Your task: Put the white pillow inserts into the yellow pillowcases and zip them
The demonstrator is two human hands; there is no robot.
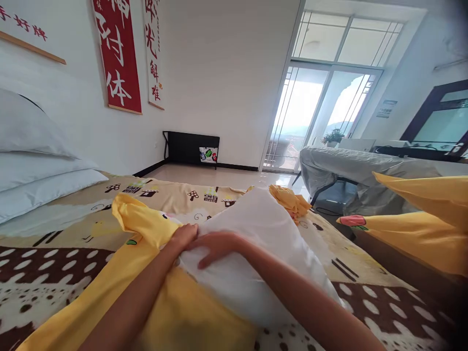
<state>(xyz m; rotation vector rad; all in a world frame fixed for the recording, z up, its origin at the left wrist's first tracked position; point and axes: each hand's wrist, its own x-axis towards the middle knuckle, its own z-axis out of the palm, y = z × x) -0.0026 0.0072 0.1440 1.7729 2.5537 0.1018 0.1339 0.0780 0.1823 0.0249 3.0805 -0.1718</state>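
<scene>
A white pillow (252, 219) lies on the bed before me, partly inside a yellow pillowcase (190, 302). At the edge of the case, my left hand (185, 237) is closed on the yellow cloth, its fingertips partly hidden by my other hand. My right hand (217, 246), slightly blurred, rests on the white pillow with its fingers apart, right beside my left. A loose yellow corner (141, 214) of the case stands up to the left. Behind the pillow sits a crumpled yellow cloth (290, 200).
The patterned blanket (365, 253) covers the bed. White pillows (40, 180) are stacked at the left. Yellow pillows (420, 229) stick in from the right. Beyond the bed are a plastic-covered table (347, 161), a dark chair (336, 195) and a black folded panel (183, 146) by the wall.
</scene>
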